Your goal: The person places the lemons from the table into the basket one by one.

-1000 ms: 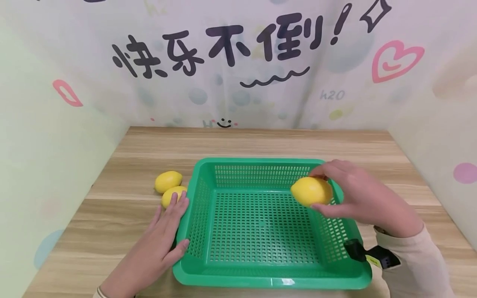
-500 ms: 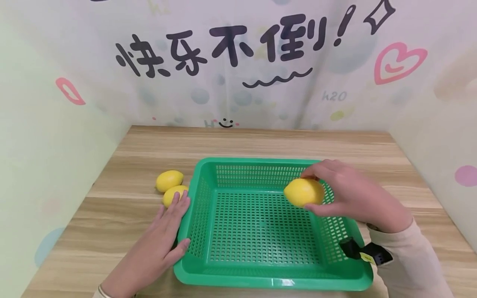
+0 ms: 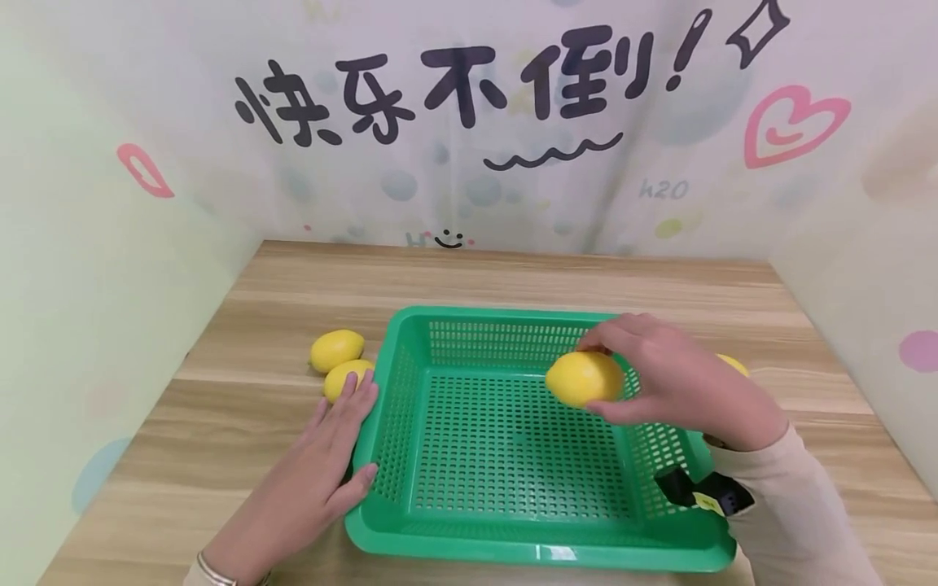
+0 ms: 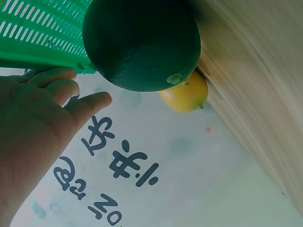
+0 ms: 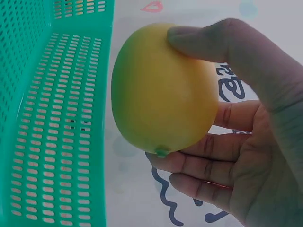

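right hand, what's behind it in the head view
Part of what looks like a lemon shows; the right hand covers the rest, plus the far right corner of the basket.

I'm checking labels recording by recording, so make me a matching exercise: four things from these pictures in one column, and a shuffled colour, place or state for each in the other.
Things
1. Right hand
2. Left hand
3. Basket
4. Pair of lemons

Descriptions
A. Yellow, lying on the table
B. Holding a lemon
C. Green, with perforated walls
D. Fingers at the basket's left side

Pairs: 1-B, 2-D, 3-C, 4-A
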`<action>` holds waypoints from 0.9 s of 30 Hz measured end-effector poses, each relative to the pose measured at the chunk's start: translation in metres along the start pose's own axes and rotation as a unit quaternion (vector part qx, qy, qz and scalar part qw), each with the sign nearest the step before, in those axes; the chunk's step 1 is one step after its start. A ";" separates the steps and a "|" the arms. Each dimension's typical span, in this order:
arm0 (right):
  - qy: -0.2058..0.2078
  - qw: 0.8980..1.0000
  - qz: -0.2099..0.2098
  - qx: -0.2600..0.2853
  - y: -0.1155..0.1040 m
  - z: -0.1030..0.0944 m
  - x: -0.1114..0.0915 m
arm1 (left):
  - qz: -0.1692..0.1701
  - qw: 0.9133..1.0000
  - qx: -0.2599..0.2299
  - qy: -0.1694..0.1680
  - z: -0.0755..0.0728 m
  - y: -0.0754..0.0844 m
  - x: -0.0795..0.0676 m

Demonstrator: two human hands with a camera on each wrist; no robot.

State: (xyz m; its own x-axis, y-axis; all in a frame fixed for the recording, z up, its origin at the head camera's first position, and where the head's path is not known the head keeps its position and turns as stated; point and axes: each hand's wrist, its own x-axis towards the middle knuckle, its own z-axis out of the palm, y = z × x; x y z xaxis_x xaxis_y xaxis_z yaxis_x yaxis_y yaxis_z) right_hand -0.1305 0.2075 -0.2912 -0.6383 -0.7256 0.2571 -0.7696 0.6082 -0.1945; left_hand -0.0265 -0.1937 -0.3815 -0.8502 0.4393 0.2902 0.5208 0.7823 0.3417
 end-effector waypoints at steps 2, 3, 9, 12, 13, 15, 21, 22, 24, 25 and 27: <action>0.000 1.000 -0.006 0.001 0.000 0.002 0.002 | -0.001 1.000 0.001 -0.002 0.000 0.000 0.001; -0.001 1.000 -0.007 0.002 0.000 0.002 0.003 | -0.002 1.000 0.002 -0.003 0.000 0.000 0.001; -0.005 1.000 -0.010 0.005 -0.001 0.004 0.007 | -0.002 1.000 0.004 -0.006 -0.001 0.000 0.001; -0.007 1.000 -0.012 0.006 -0.002 0.006 0.009 | -0.002 1.000 0.004 -0.006 -0.001 0.000 0.001; -0.007 1.000 -0.013 0.006 -0.002 0.006 0.010 | -0.002 1.000 0.005 -0.005 -0.001 0.000 0.001; -0.006 1.000 -0.018 0.007 -0.003 0.006 0.012 | -0.003 1.000 0.006 -0.005 -0.001 0.000 0.001; -0.011 1.000 -0.025 0.009 -0.005 0.006 0.019 | -0.007 1.000 0.002 -0.005 -0.003 0.000 0.001; -0.012 1.000 -0.025 0.009 -0.005 0.006 0.020 | -0.007 1.000 0.003 -0.005 -0.003 0.000 0.001; -0.013 1.000 -0.022 0.011 -0.006 0.006 0.021 | -0.005 1.000 0.004 -0.005 -0.003 0.001 0.001; -0.015 1.000 -0.022 0.011 -0.006 0.007 0.021 | -0.004 1.000 0.005 -0.005 -0.003 0.001 0.001; -0.017 1.000 -0.024 0.009 -0.006 0.008 0.022 | 0.000 1.000 0.006 -0.004 -0.003 0.001 0.001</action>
State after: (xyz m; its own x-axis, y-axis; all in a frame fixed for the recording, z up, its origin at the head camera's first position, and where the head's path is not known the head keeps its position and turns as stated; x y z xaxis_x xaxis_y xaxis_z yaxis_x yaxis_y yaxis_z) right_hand -0.1402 0.1855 -0.2919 -0.6008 -0.7644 0.2338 -0.7991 0.5669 -0.2001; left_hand -0.0264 -0.1937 -0.3781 -0.8511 0.4420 0.2832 0.5193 0.7877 0.3314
